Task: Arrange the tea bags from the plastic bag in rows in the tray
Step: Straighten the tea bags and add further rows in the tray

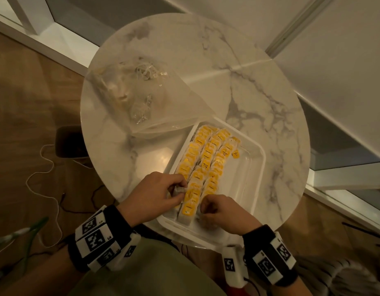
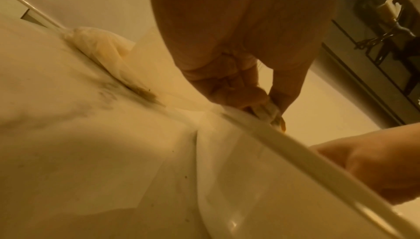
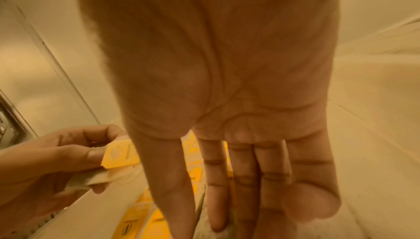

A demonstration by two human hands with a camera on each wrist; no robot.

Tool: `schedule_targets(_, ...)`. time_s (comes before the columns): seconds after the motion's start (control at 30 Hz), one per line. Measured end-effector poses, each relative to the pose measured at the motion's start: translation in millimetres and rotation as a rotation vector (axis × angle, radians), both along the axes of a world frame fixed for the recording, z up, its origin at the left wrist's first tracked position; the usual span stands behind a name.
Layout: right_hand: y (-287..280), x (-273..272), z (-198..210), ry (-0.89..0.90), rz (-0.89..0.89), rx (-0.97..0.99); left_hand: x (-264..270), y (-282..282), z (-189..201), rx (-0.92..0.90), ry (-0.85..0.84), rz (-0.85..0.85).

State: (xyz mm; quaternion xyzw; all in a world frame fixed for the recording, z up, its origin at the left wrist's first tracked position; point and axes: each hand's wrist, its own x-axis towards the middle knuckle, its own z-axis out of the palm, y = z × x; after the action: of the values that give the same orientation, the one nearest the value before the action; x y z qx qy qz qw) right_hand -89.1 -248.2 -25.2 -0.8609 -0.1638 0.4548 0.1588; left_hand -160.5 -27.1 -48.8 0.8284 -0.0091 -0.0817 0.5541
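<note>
A white tray point(image 1: 262, 165) on the round marble table holds three rows of yellow-tagged tea bags point(image 1: 206, 163), filling its left half. My left hand point(image 1: 178, 191) is at the tray's near left corner and pinches one tea bag point(image 1: 180, 190) by its paper; the yellow tag point(image 3: 120, 154) shows in the right wrist view. My right hand point(image 1: 207, 208) is over the near end of the third row, with its fingers point(image 3: 243, 180) straight and pointing down onto the tea bags there. The clear plastic bag point(image 1: 131, 92) lies at the table's far left with more tea bags inside.
The right half of the tray is bare. The marble table point(image 1: 259, 82) ends close behind my wrists. A white cable point(image 1: 41, 167) and a dark bin point(image 1: 69, 144) are on the wooden floor to the left.
</note>
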Motion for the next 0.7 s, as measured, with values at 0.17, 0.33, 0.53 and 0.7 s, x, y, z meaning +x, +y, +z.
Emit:
schedule_targets(0.17,1.9,-2.2,4.4,-0.038,-0.042,0.020,0.1,0.4,1.5,0.029,-0.021,-0.024)
schedule_targets(0.33,1.9,-11.7,31.4,-0.067,-0.262,0.318,2.4,-2.0,9.1,0.002,-0.036,-0.066)
schedule_targets(0.53,9.6,-15.8,46.1,-0.086,-0.424,0.519,8.9,-13.3,22.1,-0.111,-0.059,-0.111)
schedule_targets(0.7,-4.2,-15.4,48.8,-0.138,-0.417,0.496,8.0,-18.5,17.7,-0.069,-0.049,-0.149)
